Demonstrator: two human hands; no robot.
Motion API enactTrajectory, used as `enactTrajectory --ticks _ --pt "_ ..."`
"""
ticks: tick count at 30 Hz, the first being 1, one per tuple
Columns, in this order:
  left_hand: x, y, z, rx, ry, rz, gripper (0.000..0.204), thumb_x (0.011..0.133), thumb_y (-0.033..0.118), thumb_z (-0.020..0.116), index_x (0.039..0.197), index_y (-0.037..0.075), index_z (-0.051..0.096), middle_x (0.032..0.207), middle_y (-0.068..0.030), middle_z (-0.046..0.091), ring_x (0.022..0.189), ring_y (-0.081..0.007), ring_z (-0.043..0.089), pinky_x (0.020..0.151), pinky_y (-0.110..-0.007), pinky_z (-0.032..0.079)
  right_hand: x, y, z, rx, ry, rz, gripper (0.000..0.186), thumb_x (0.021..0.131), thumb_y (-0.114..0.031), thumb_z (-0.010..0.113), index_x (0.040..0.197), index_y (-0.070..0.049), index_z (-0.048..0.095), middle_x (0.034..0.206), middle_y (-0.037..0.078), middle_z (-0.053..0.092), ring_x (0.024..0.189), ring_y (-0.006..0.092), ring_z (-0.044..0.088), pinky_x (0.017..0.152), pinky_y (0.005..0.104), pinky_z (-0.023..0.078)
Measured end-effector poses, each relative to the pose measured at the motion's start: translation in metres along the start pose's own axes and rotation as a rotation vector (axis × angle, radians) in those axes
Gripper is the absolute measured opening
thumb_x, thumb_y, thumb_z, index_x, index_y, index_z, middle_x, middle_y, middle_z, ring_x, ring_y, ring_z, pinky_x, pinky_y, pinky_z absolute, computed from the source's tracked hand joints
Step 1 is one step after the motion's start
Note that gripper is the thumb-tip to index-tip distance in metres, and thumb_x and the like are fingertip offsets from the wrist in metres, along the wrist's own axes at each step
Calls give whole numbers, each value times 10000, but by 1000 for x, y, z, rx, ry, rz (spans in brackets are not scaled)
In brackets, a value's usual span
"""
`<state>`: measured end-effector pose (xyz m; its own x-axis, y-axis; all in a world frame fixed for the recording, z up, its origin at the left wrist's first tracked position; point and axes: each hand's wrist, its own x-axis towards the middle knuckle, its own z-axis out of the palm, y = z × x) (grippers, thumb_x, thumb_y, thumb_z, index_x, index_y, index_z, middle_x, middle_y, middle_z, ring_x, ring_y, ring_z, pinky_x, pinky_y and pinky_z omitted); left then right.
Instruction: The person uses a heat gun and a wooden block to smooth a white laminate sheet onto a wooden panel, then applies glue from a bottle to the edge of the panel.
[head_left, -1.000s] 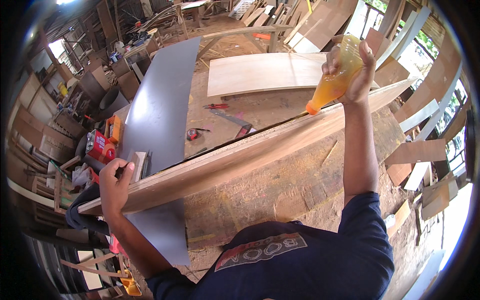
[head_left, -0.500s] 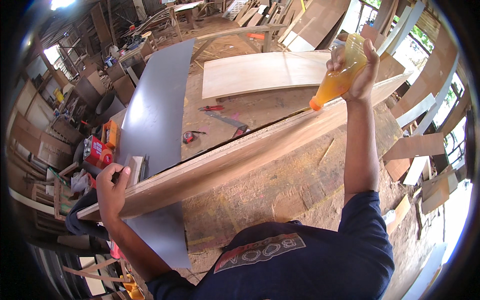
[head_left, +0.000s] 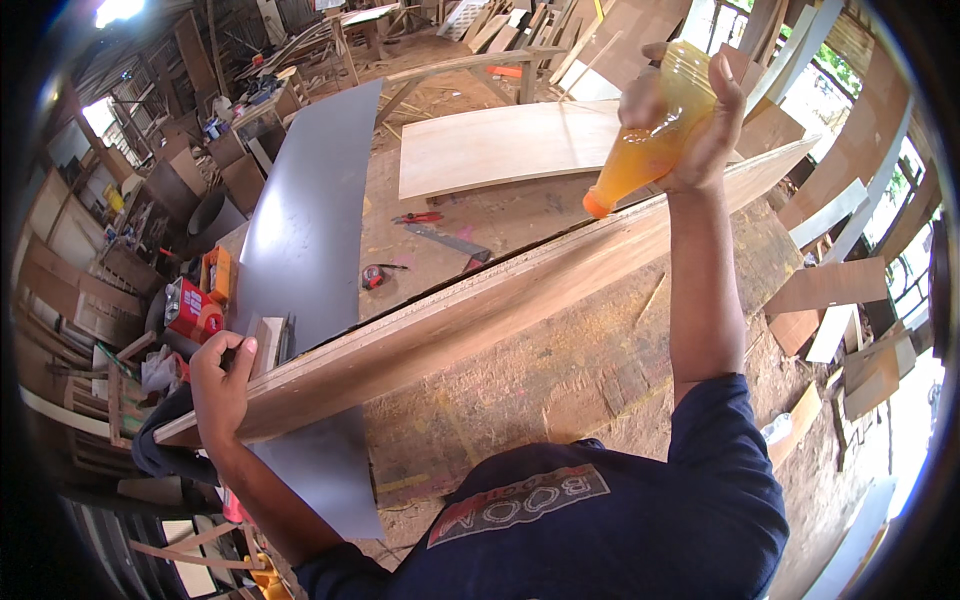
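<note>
My right hand (head_left: 700, 135) is wrapped round a clear plastic squeeze bottle (head_left: 645, 150) of yellow-orange liquid, probably glue. The bottle is tipped, its orange cap pointing down to the left just above the upper edge of a long wooden board (head_left: 500, 300). This board stands on its long side, running from lower left to upper right across the workbench. At its left end my left hand (head_left: 222, 385) grips the board, fingers bent over the top edge. The thumb lies by a short wooden piece (head_left: 268, 345) against the board's far side.
A grey sheet (head_left: 310, 200) lies across the left of the workbench (head_left: 480, 400). Beyond the board are a pale wood panel (head_left: 510, 150), a square (head_left: 450, 243), red-handled pliers (head_left: 418, 217) and a tape measure (head_left: 375, 275). A red can (head_left: 192, 310) stands at left; offcuts lean at right.
My right hand has carried the tilted bottle left along the board's top edge and slightly up in view. My left hand keeps its place on the board.
</note>
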<state>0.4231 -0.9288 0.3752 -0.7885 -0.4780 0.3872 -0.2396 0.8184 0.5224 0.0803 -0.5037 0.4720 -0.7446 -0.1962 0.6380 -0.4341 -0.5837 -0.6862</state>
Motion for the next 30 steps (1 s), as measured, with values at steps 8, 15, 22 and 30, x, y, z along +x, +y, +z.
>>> enactTrajectory --ticks 8,15,22,30 --pt "-1 0 -3 0 -13 -15 245 1020 150 719 885 -39 641 730 -36 584 729 -106 512 705 -306 444 -3 6 23 9 -72 4 700 1034 -608 478 1219 52 615 657 51 540 601 160 540 632 337 491" --pt "0 4 1 -22 -2 -19 249 1004 141 730 881 -52 632 735 -68 566 745 -130 513 725 -343 461 2 -2 3 -33 -44 -4 669 1032 -589 497 1218 41 625 658 34 519 608 148 538 622 322 481" --pt "1 3 0 -9 -12 -23 274 1013 171 728 886 -52 631 741 -85 579 740 -152 525 739 -353 469 11 -10 -32 -116 -2 -29 656 995 -604 574 1206 15 623 677 58 565 601 154 560 626 339 501" --pt "2 7 -1 13 -15 -18 291 1014 185 719 874 -48 614 746 -103 582 748 -178 534 765 -375 474 18 -15 -54 -172 38 -49 646 1000 -593 586 1210 17 624 676 55 564 608 164 570 629 341 504"
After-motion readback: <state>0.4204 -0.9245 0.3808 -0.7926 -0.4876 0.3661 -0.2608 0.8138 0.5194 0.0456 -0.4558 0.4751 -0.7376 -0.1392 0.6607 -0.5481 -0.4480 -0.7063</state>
